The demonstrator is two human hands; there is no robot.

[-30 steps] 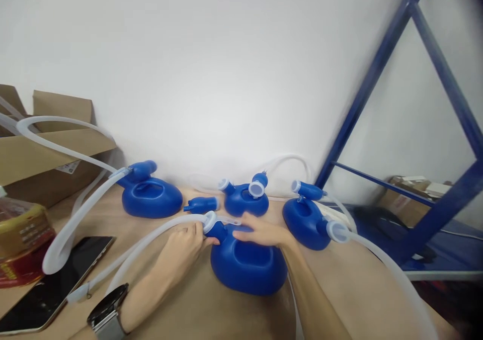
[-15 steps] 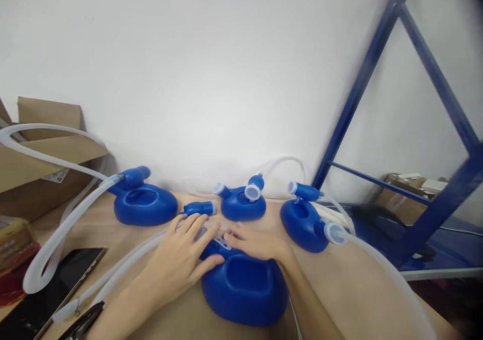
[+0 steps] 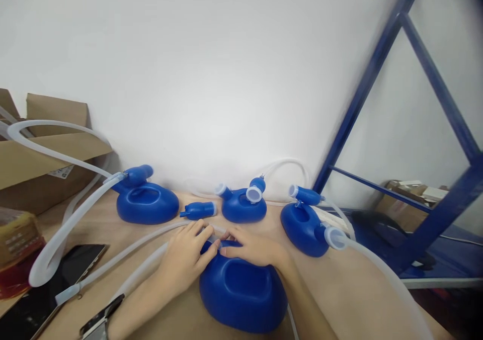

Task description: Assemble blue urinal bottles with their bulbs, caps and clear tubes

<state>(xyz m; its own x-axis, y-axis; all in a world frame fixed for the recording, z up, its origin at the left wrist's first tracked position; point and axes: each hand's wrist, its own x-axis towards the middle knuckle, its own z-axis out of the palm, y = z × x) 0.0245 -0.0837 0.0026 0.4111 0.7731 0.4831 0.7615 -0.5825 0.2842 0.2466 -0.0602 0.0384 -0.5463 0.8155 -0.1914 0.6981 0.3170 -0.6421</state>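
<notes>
A blue plastic urinal bottle [image 3: 243,294] with a moulded handle hollow lies in front of me on the table. My left hand [image 3: 190,252] is closed at its neck, thumb pressed inward. From the other side my right hand [image 3: 251,247] grips the same neck, and the two thumbs nearly meet there. Between the fingers a bit of the pale neck fitting shows; most of it is hidden. Just beyond my hands lies a loose blue funnel piece [image 3: 199,209] with a pale rim. A clear hose [image 3: 139,247] runs leftward from behind my left hand.
More blue urinal bottles stand along the wall: left [image 3: 147,206], middle [image 3: 243,206] and right [image 3: 304,232], with hoses attached. At left are a cardboard box [image 3: 53,161], a phone [image 3: 81,259] and a red-and-yellow container [image 3: 18,249]. A blue metal rack [image 3: 370,78] rises at right.
My hands have come closer together over the bottle's neck, and the pale strap with holes seen between them is now covered. My left fingers have curled in. The view has shifted slightly.
</notes>
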